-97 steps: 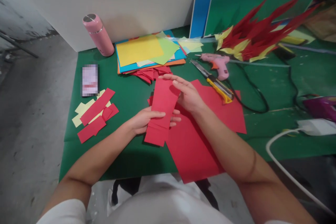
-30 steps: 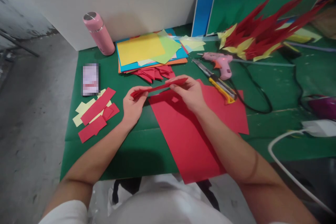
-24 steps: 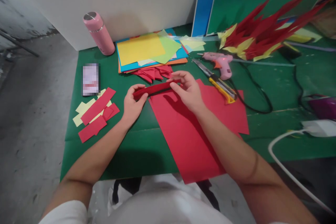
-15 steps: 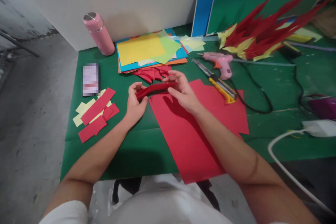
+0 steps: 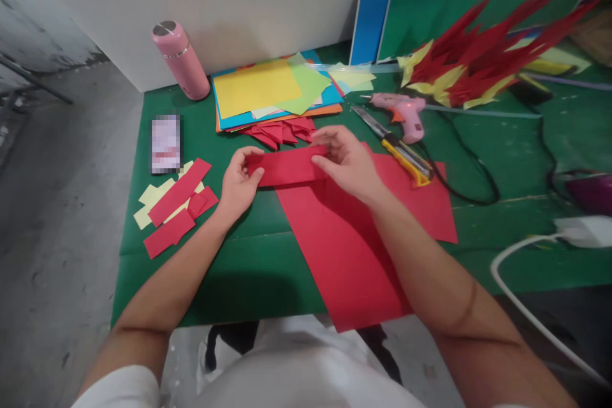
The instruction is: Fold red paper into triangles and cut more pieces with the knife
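A red paper strip [image 5: 289,167] is stretched level between my two hands, its broad face toward me. My left hand [image 5: 239,183] pinches its left end, thumb in front and fingers behind. At the other end, my right hand [image 5: 345,162] grips the strip the same way, with its fingertips partly hidden. Under my right hand and forearm lie large red paper sheets [image 5: 335,261]. Just beyond the strip is a pile of small folded red paper pieces [image 5: 277,134].
Red and yellow paper strips [image 5: 179,201] lie left, near a blurred phone-like item [image 5: 166,143] and a pink bottle [image 5: 182,60]. A box cutter [image 5: 399,150], a pink glue gun [image 5: 401,113] and a red-yellow paper flame [image 5: 478,64] sit right. Coloured sheets [image 5: 258,89] are stacked behind.
The red strip was bent and seen nearly edge-on; now it is flatter and turned with its face toward me. My right hand has shifted slightly right, my left slightly left.
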Tool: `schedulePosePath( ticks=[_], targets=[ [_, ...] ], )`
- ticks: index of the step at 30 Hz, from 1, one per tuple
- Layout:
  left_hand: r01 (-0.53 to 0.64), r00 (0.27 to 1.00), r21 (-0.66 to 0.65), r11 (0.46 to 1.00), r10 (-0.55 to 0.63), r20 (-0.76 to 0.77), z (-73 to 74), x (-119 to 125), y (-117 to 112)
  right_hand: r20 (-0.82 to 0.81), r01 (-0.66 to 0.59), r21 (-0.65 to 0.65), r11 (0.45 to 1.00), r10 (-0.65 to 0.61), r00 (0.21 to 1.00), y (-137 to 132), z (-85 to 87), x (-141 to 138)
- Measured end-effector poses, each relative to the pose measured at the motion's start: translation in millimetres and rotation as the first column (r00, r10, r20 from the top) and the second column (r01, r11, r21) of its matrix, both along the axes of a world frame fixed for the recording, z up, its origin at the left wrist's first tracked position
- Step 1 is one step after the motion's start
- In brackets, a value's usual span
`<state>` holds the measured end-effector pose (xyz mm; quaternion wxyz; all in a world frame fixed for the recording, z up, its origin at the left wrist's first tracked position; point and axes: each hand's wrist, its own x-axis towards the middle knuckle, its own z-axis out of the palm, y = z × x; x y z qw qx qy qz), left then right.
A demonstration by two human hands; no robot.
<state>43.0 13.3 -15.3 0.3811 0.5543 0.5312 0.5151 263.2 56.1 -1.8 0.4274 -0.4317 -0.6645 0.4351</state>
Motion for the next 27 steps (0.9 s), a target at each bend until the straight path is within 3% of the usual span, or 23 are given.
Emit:
schedulePosePath(
  ticks=[5, 8, 14, 21, 27],
  targets=[
    [0.081, 0.989, -0.150, 0.985, -0.097, -0.108, 4.7, -4, -7, 0.266, -0.190, -0.158, 0.969, 0.227, 0.937, -2, 16.2, 14],
    [0.097, 0.979, -0.151, 0.984, -0.121, -0.162, 5.3, -2, -12, 0.384, -0.252, -0.158, 0.955, 0.294, 0.875, -4, 26.4, 19],
    [0.111, 0.969, -0.060, 0.992, -0.122, -0.216, 0.5, 8, -16, 0.493, -0.234, -0.078, 0.969, 0.242, 0.836, -8, 30.1, 14],
    [0.132, 0.936, 0.024, 0.991, -0.117, -0.333, -2.2, 17, -21, 0.563, -0.217, -0.111, 0.970, 0.242, 0.790, -7, 21.3, 4],
    [0.173, 0.926, 0.041, 0.984, -0.149, -0.346, -5.3, 18, -20, 0.470, -0.177, -0.132, 0.975, 0.219, 0.855, -7, 13.7, 2]
  ],
)
